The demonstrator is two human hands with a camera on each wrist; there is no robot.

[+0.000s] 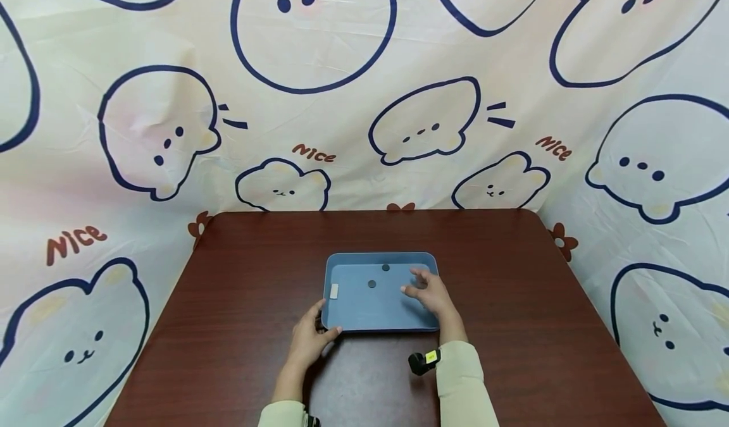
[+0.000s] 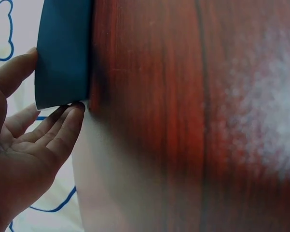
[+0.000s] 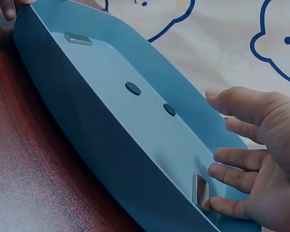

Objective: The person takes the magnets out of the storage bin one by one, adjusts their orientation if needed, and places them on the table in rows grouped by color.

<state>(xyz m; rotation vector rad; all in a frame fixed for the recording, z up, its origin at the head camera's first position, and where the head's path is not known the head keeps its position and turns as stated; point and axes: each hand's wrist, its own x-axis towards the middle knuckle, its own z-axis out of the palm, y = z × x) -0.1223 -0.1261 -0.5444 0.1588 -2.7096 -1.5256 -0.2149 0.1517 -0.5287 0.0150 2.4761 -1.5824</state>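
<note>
Blue tray (image 1: pixel 370 313), left hand (image 1: pixel 309 341) gripping its corner, right hand (image 1: pixel 434 295) (thumb (image 3: pixel 246 102) apart) above.

Tray (image 1: pixel 350 316): plastic look, smooth, soft satin sheen
Pale block (image 1: pixel 334 291) at tray's 9 o'clock: bright metallic edge
Second block (image 3: pixel 201 191), 5 o'clock in right wrist view: metal look, mirror-glossy
Discs (image 3: pixel 133 88): dark, smooth, dull
Table (image 1: pixel 256 269): polished wood grain, hazy glare at 6 o'clock
Backdrop (image 1: pixel 342 120): matt cloth, creased at 10 o'clock
Sleeves (image 1: pixel 464 376) at 5 and 7 o'clock: matt cloth
</note>
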